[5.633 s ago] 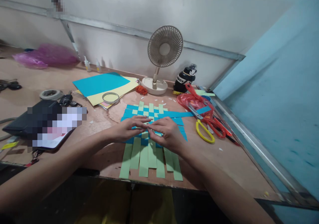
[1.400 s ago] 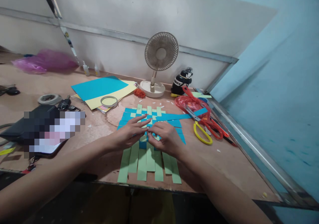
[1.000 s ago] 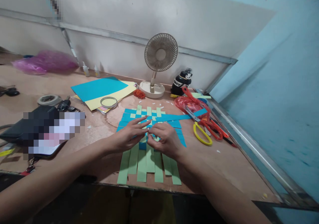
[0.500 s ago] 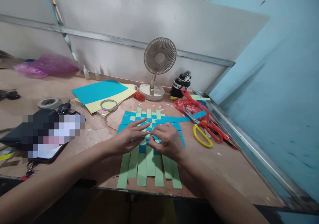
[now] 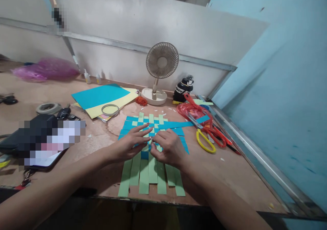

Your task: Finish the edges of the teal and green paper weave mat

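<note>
A woven paper mat of green strips (image 5: 153, 173) and blue strips (image 5: 124, 125) lies on the table before me. Over its middle, my left hand (image 5: 136, 140) rests flat with the fingers spread apart. Close beside it, my right hand (image 5: 167, 144) has thumb and index finger pinched together at the weave, near the left fingertips. Whatever sits in that pinch is too small to make out. One loose-ended blue strip (image 5: 173, 124) runs out of the mat to the right, its far end over the scissors (image 5: 205, 141) with yellow and red handles.
Behind the mat stand a small fan (image 5: 162, 60) and a black bottle (image 5: 183, 89). Red plastic (image 5: 182, 110) lies at right. Blue and yellow sheets (image 5: 100, 96) with a tape roll (image 5: 110, 110) lie at left, near a phone (image 5: 55, 146) and a black pouch (image 5: 43, 127).
The camera view has shifted a little, so most things appear slightly left and lower. Both hands keep nearly the same pose over the mat.
</note>
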The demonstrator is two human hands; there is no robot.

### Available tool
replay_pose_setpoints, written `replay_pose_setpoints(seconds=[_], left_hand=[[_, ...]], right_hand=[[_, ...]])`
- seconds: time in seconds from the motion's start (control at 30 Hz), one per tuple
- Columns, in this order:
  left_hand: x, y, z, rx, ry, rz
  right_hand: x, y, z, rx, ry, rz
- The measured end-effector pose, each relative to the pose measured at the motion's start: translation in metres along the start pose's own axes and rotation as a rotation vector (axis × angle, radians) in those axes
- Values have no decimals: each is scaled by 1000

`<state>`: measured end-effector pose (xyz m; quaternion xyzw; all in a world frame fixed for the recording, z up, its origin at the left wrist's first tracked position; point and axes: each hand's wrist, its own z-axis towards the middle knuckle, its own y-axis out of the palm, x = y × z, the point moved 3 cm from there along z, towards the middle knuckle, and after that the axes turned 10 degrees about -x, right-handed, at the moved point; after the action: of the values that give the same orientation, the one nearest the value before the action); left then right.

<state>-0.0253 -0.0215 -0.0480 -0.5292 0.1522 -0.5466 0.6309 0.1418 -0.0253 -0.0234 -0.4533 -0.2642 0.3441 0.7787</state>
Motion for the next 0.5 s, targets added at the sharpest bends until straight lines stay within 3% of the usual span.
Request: replay_pose_setpoints(seconds=[0.23, 0.33, 0.4, 0.5], left_hand=[[-3, 7, -2, -15, -12, 8], [-3, 4, -2, -8, -16, -36], [-2, -1, -3, -27, -49, -103], [-4, -11, -3, -45, -149, -270]], right_hand=[[-1, 1, -1, 13, -12, -90], [10, -3, 1, -5, 14, -119], [32, -9, 1, -48, 130, -148], [89, -25, -11, -166, 578, -222]])
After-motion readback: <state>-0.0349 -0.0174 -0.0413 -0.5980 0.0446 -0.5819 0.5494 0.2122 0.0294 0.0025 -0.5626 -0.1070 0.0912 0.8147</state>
